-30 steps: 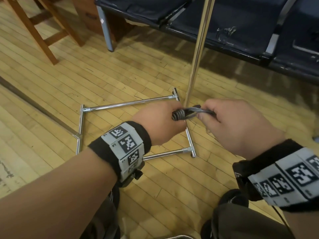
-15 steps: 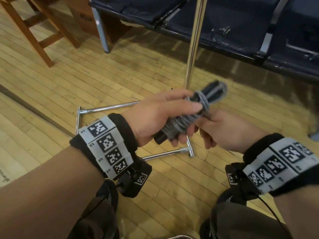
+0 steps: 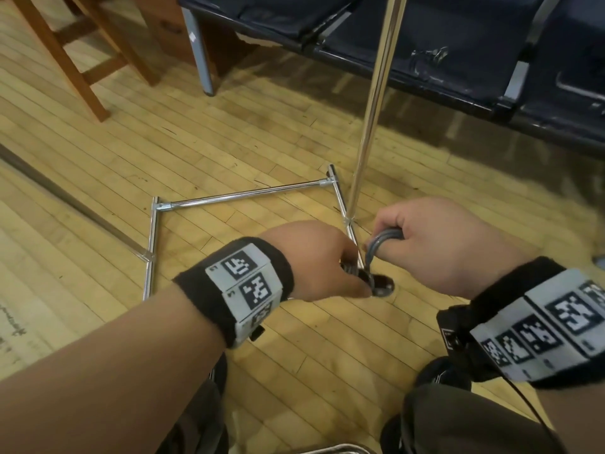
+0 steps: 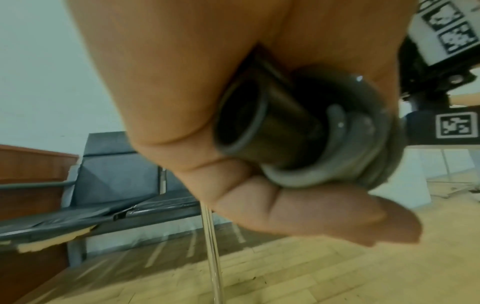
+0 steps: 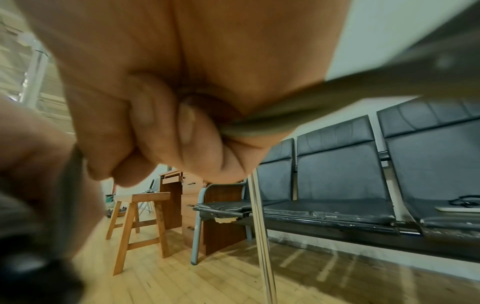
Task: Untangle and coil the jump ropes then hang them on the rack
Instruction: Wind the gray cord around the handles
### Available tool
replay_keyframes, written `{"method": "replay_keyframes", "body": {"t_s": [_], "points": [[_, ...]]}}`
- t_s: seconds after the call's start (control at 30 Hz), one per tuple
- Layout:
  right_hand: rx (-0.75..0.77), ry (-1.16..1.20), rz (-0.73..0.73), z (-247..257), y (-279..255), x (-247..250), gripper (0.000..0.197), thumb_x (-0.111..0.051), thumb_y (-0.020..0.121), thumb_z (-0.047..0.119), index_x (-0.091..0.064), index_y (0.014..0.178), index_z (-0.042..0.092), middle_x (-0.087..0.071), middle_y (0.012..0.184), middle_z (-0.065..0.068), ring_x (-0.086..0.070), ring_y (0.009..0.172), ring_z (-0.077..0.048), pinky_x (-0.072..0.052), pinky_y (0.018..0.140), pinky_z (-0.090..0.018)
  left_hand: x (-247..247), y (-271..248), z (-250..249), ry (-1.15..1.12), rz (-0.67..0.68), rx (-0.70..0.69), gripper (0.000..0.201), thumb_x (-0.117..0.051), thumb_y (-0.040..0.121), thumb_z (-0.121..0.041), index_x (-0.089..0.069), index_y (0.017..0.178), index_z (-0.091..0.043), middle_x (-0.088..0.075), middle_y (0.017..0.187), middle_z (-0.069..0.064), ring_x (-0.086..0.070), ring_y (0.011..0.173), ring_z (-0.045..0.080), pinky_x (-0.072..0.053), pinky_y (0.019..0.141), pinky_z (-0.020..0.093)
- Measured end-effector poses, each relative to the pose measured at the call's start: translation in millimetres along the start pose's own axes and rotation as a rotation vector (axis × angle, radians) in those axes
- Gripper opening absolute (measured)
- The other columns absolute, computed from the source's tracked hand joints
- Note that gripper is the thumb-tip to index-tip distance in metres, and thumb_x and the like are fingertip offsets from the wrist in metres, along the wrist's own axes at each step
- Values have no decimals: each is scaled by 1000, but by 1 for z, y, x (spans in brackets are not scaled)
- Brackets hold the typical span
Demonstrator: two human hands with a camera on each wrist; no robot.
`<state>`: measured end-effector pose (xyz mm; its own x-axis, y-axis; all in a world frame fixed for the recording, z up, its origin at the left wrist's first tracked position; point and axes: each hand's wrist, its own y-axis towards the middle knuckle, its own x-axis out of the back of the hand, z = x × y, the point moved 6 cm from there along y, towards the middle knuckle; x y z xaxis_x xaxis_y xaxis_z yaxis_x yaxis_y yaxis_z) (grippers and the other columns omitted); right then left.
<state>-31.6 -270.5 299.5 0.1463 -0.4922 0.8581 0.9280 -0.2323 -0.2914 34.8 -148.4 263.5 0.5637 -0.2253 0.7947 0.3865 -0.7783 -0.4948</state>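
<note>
Grey jump rope (image 3: 376, 249), coiled around its black handle (image 4: 267, 127), was gripped by the left hand (image 3: 314, 260), while the right hand (image 3: 425, 244) pinched a strand beside the chrome rack (image 3: 370, 126), above the wooden floor (image 3: 229, 142).

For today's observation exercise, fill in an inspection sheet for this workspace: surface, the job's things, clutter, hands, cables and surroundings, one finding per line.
Surface: wooden plank floor, scuffed.
Job's things: grey jump rope wound round its black handle; chrome rack upright on its floor frame, nothing seen hanging on the visible part.
Clutter: nothing seen.
Hands: left hand grips the handle and coils; right hand grips a bundle of rope strands.
Cables: thin black wire from the right wrist camera.
Surroundings: worn dark bench seats, wooden stool, wooden cabinet.
</note>
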Motion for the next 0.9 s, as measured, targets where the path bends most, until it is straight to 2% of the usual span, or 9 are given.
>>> {"method": "replay_keyframes", "body": {"t_s": [0.13,0.27,0.33,0.4,0.43,0.5,0.57,0.7,0.9], "points": [[2,65,-91,-2,-2,12,21,-63,95,37,-64,76,28,-59,61,6,-50,52,-6,-44,48,-30,16,4,17,-224,-185,116,38,-52,99,-63,-67,95,-28,-75,80,-3,-74,64,14,-66,62,40],[77,219,-66,10,-6,11,25,-56,97,41,-64,79,26,-56,57,12,-50,49,-3,-45,42,-26,27,5,29,-568,-309,147,23,-54,104,-46,-64,96,-27,-75,79,5,-76,58,16,-65,54,36],[94,287,-57,12,-5,10,25,-54,99,40,-66,87,22,-61,67,8,-56,57,-9,-49,48,-29,29,6,33,-871,-326,128,16,-58,104,-38,-65,101,-24,-75,81,10,-77,62,24,-64,55,37],[87,309,-37,7,0,9,24,-54,99,40,-68,94,20,-71,83,2,-64,73,-14,-58,68,-40,31,6,32,-1139,-298,48,18,-64,101,-36,-67,104,-19,-74,80,11,-76,64,31,-62,58,40],[76,309,0,4,2,5,23,-54,100,40,-69,96,22,-72,89,1,-66,81,-17,-57,76,-45,32,6,31,-1237,-272,-5,19,-66,99,-36,-68,104,-18,-73,80,11,-73,64,32,-60,58,40],[38,307,105,-3,5,-9,19,-54,100,41,-68,96,29,-70,85,9,-63,79,-11,-54,75,-41,34,3,26,-1360,-211,-110,14,-66,98,-33,-69,100,-19,-70,81,13,-68,63,31,-58,56,38],[-4,329,165,-7,7,-20,17,-53,102,41,-66,96,30,-60,71,11,-53,62,-4,-45,64,-33,34,2,19,-1394,-148,-193,9,-66,97,-30,-70,98,-23,-68,81,13,-65,62,28,-55,53,36],[-47,375,147,-14,14,-22,23,-50,104,39,-65,94,25,-54,60,11,-46,49,-1,-38,58,-30,31,-1,6,-1333,-67,-291,13,-69,96,-38,-73,93,-27,-68,78,8,-63,56,23,-55,53,32],[-77,321,125,-21,16,-23,25,-50,104,42,-66,93,27,-56,53,21,-50,47,7,-36,56,-23,32,-3,4,-1192,-100,-216,26,-75,90,-52,-71,87,-26,-67,71,7,-62,52,24,-55,51,33]]}}
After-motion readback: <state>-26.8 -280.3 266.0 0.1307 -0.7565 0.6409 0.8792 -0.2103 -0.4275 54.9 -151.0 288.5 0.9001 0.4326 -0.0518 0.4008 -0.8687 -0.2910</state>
